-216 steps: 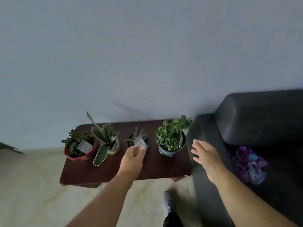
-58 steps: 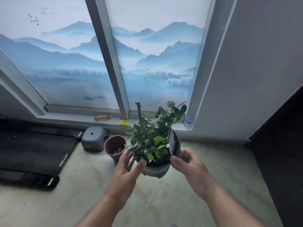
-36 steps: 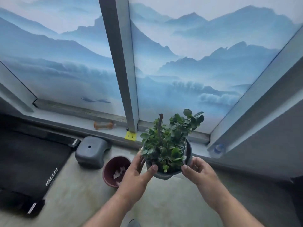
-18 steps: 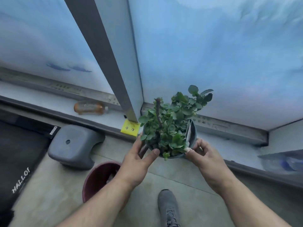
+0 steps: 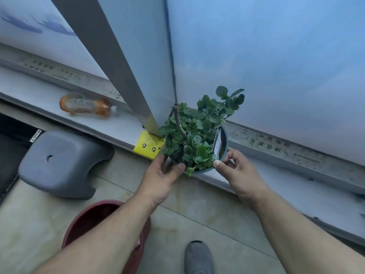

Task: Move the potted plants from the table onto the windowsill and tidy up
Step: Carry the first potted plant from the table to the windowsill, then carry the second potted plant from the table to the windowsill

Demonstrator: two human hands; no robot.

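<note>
Now the pale grey windowsill ledge [image 5: 296, 192] runs beyond both hands, and the leafy green plant in its round blue-grey pot [image 5: 197, 139] sits at its edge, left hand [image 5: 160, 178] and right hand [image 5: 237, 173] clasping the pot's sides, a white tag [image 5: 217, 144] above the right thumb.

At frame centre the grey window post [image 5: 118, 62] stands just left of the potted plant [image 5: 197, 135], with a yellow sticker [image 5: 147, 146] at its foot, blocking that side. Left along the windowsill [image 5: 126, 125], 1 orange bottle [image 5: 87, 104] lies on its side. To the right, the sill runs bare toward the frame's right edge.
</note>
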